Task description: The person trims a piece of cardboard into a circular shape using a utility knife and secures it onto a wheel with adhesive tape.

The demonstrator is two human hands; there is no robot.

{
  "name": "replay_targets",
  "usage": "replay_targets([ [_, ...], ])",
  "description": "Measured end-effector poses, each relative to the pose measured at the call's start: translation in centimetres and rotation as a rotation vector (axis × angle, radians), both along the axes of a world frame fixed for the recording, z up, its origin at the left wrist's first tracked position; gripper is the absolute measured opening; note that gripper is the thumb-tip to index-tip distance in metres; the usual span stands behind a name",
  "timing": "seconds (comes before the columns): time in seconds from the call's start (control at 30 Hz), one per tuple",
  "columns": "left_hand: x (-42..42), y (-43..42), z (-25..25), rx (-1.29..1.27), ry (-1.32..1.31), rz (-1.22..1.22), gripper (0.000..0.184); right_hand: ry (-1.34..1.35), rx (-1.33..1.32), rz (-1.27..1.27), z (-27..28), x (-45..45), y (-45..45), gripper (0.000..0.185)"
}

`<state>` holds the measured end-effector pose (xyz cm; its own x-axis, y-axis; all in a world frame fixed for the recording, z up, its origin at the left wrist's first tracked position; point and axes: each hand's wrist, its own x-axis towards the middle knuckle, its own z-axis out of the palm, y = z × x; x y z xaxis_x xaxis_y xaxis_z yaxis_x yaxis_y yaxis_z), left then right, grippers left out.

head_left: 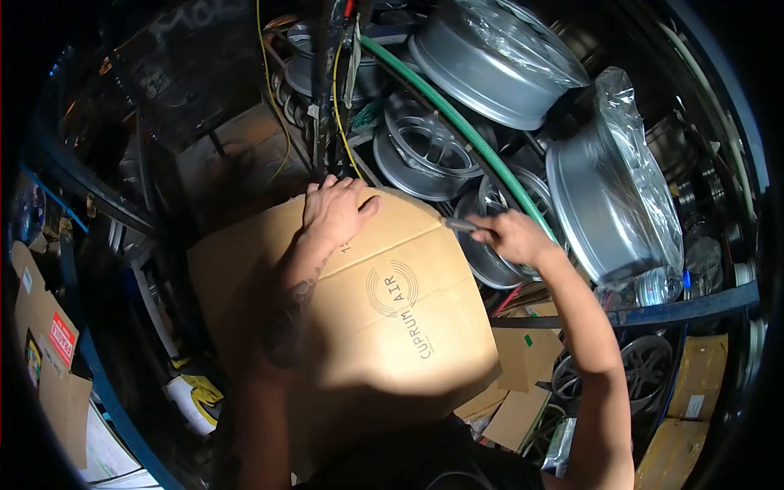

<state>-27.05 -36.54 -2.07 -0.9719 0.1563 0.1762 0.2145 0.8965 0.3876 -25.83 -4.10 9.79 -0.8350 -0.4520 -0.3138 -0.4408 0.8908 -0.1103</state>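
Observation:
A large sheet of brown cardboard (441,286), printed "CUPRUM AIR", lies in front of my body. My left hand (333,214) rests on its far part, fingers over the upper edge and the thumb apart. At the right edge of the cardboard, my right hand (513,238) is closed around the handle of a grey tool, perhaps a knife (461,224). The tool's tip meets the cardboard's edge near a crease. Its blade is too blurred to make out.
Silver wheel rims (482,65) are stacked at the back right, some in clear plastic. A green hose (457,122) crosses them. A dark post with a yellow cable stands beyond the cardboard. Cardboard boxes (692,384) lie at the lower right, more cardboard (49,359) at the left.

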Motion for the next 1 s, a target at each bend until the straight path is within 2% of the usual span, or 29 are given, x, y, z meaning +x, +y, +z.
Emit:
replay_targets([
  [0.1, -1.2, 1.0, 1.1, -0.062, -0.112, 0.065, 0.045, 0.029, -0.175, -0.119, -0.2, 3.3, 3.0, 0.034],
  [0.17, -2.8, 2.1, 1.6, -0.097, -0.285, 0.078, 0.046, 0.105, -0.333, -0.255, -1.1, 4.7, 3.5, 0.032],
  [0.2, -3.4, 2.6, 1.8, -0.115, -0.367, 0.086, 0.046, -0.026, -0.414, -0.455, -1.4, 4.9, 2.5, 0.034],
  [0.27, -3.2, 3.0, 1.7, -0.102, -0.268, 0.080, 0.048, -0.091, -0.798, -0.452, -5.6, 5.3, 1.5, 0.038],
  [0.33, -3.1, 2.4, -0.4, -0.070, -0.100, 0.061, 0.047, -0.367, -1.092, -0.553, -6.8, 5.5, -1.9, 0.039],
  [0.4, -2.8, 2.0, -0.6, 0.048, 0.010, 0.060, 0.038, -0.382, -1.213, -0.695, -7.4, 4.6, -4.7, 0.028],
  [0.5, -2.0, 1.7, -0.4, 0.233, 0.072, 0.059, 0.032, -0.261, -1.194, -0.826, -7.6, 1.8, -7.1, 0.031],
  [0.7, -2.0, 1.6, -0.7, 0.395, 0.172, 0.081, 0.030, -0.066, -0.600, -0.624, -3.6, 0.0, -9.3, 0.037],
  [0.8, -1.8, 1.8, -0.1, 0.412, 0.109, 0.125, 0.028, 0.085, -0.458, -0.465, -7.7, 3.0, -8.2, 0.037],
  [0.83, -1.7, 1.9, 0.0, 0.428, 0.078, 0.160, 0.027, 0.052, -0.416, -0.497, -7.5, 4.6, -8.1, 0.035],
  [0.93, -1.6, 2.1, -0.2, 0.461, 0.114, 0.167, 0.024, 0.045, -0.440, -0.567, -6.3, 6.6, -6.5, 0.033],
  [0.97, -1.6, 2.2, -0.1, 0.476, 0.120, 0.188, 0.024, 0.272, -0.520, -0.546, -6.0, 5.9, -6.6, 0.032],
  [1.0, -1.4, 2.3, -0.1, 0.487, 0.121, 0.204, 0.023, 0.294, -0.540, -0.585, -4.1, 4.9, -7.5, 0.032],
])
